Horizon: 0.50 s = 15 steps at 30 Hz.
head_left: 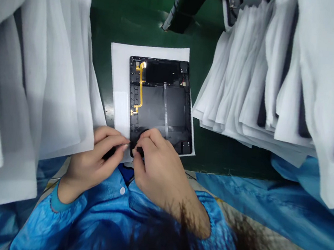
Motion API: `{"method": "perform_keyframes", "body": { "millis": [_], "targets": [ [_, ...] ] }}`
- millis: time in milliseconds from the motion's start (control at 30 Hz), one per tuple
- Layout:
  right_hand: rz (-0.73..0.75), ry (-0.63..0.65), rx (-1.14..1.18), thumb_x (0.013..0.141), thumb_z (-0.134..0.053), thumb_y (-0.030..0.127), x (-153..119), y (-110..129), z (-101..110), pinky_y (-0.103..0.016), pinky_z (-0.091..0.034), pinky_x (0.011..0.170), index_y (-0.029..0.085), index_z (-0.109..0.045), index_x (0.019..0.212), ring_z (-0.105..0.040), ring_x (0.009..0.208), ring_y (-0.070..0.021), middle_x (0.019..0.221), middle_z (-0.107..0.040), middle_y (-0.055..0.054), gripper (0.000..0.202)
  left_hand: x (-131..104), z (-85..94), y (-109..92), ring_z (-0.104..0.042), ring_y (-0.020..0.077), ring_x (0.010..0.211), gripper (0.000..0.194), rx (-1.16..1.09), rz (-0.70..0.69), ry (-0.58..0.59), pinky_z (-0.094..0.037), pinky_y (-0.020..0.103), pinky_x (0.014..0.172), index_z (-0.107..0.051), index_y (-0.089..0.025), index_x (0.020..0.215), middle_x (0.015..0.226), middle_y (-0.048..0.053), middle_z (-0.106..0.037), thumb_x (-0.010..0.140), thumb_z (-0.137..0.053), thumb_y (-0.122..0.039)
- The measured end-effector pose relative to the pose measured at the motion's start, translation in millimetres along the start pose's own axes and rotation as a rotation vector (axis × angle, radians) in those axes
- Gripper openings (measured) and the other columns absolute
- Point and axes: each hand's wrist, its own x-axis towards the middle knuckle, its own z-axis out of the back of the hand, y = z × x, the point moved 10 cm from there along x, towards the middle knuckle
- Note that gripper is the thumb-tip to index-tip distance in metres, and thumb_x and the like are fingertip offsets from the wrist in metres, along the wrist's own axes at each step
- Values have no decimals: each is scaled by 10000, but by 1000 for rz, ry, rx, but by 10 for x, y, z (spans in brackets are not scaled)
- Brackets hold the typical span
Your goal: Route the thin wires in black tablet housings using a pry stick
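Note:
A black tablet back housing point(154, 103) lies inside-up on a white foam sheet point(119, 69). A yellow flex cable point(141, 87) runs down its left side, and a thin grey ribbon cable point(166, 108) crosses its middle. At the near left corner of the housing, my left hand point(97, 159) has thumb and forefinger pinched together close to the edge. My right hand point(161, 165) bends over the same corner, fingers closed at the housing. Whatever small piece sits between the fingertips of either hand is hidden.
White foam-wrapped panels stand in rows at the left point(63, 74) and at the right point(237, 77). A dark post point(189, 5) rises from the green tabletop point(132, 18) behind the housing. Blue cloth point(237, 196) hangs along the near right side.

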Motion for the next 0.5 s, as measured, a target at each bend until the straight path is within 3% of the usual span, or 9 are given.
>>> {"method": "perform_keyframes", "body": {
  "millis": [500],
  "targets": [
    [5,-217,221,884,-535,165,-109,-107,72,-384,-523,769,154,-616,860,-638,880,-230,977,-633,-94,85,15,-10,-7,-647,101,857,179,34,41,-3,-556,239,841,-656,-255,1032,946,-40,-644,899,-651,-135]
  ]
}}
